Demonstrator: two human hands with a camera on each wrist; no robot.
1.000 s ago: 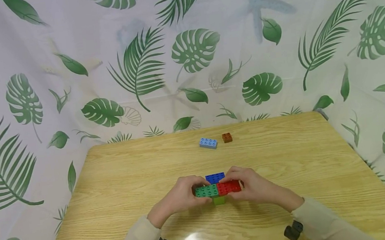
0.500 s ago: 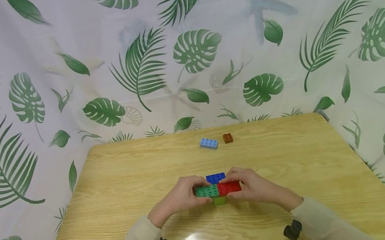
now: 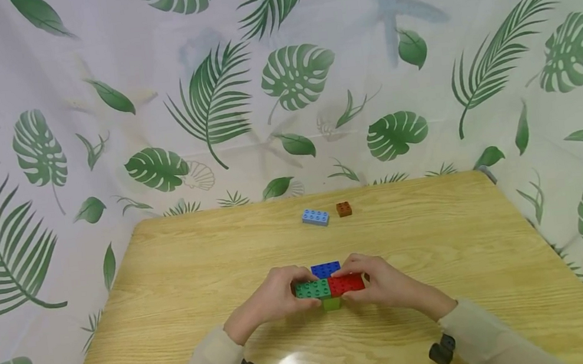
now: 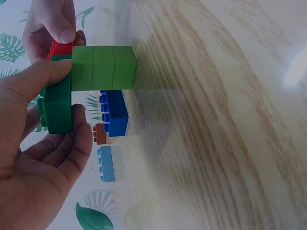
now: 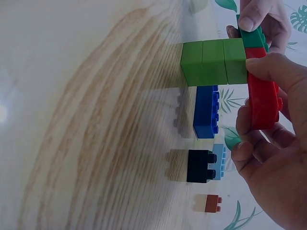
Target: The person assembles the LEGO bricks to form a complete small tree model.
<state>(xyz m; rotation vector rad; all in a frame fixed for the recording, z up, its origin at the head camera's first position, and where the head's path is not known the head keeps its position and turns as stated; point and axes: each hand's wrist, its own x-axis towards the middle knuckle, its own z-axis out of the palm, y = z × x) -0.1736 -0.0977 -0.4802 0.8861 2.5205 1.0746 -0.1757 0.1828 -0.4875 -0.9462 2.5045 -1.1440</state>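
Observation:
In the head view my left hand [image 3: 277, 297] pinches a dark green toy building brick [image 3: 312, 290] between thumb and fingers. My right hand [image 3: 382, 282] holds a red brick [image 3: 347, 284] the same way. The two bricks lie end to end across the top of a light green stack [image 4: 103, 68] of several bricks, which stands upright on the table and meets them at their junction. Just behind the stack is a dark blue brick [image 3: 325, 270], partly covered by the fingers. A black brick [image 5: 199, 166] shows in the right wrist view; from above, my right hand hides it.
A light blue brick [image 3: 315, 217] and a smaller brown brick [image 3: 344, 208] lie near the back of the wooden table [image 3: 197, 251]. A white curtain [image 3: 248, 180] with green leaves hangs behind and along both sides.

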